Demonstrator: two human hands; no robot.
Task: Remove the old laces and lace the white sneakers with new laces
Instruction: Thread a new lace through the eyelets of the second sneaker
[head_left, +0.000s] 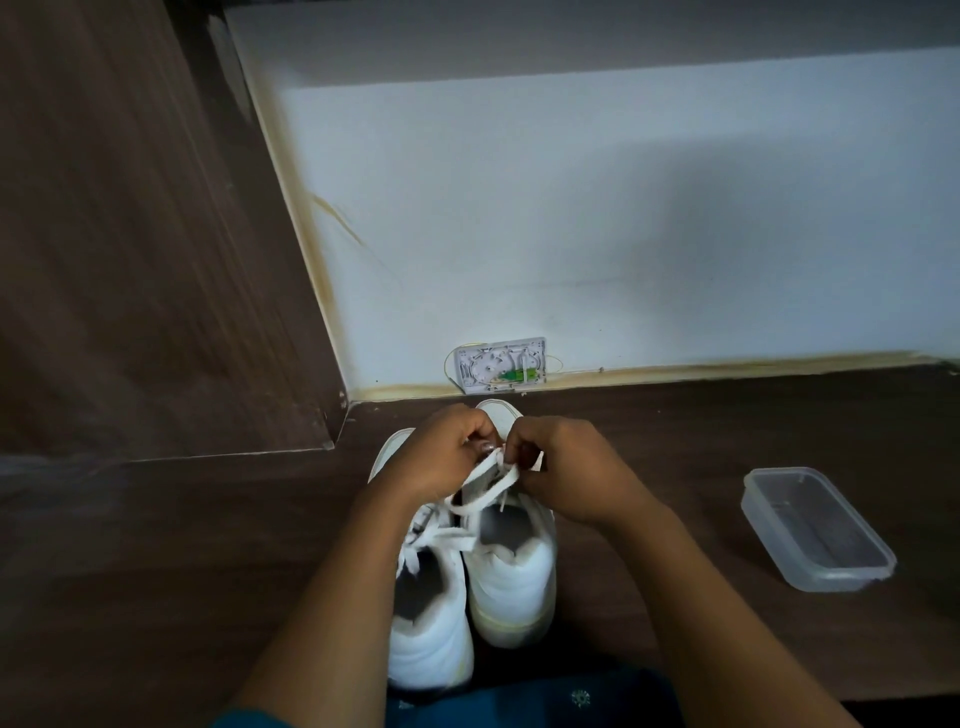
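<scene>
white sneakers (511, 577), hands (519, 460) pinching lace (485, 493)

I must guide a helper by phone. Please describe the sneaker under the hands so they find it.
On the dark wooden surface, before the white wall box, stand two white sneakers. Take the right sneaker, nearer the wall than the left sneaker: its lace is pinched by the left hand and right hand.

Nothing here can be read. The white sneakers (511, 577) show no legible brand mark, the clear plastic container (818, 530) on the bench carries no label I can make out, and any marking on the wall box (501, 362) is too small and blurred to tell.
</scene>
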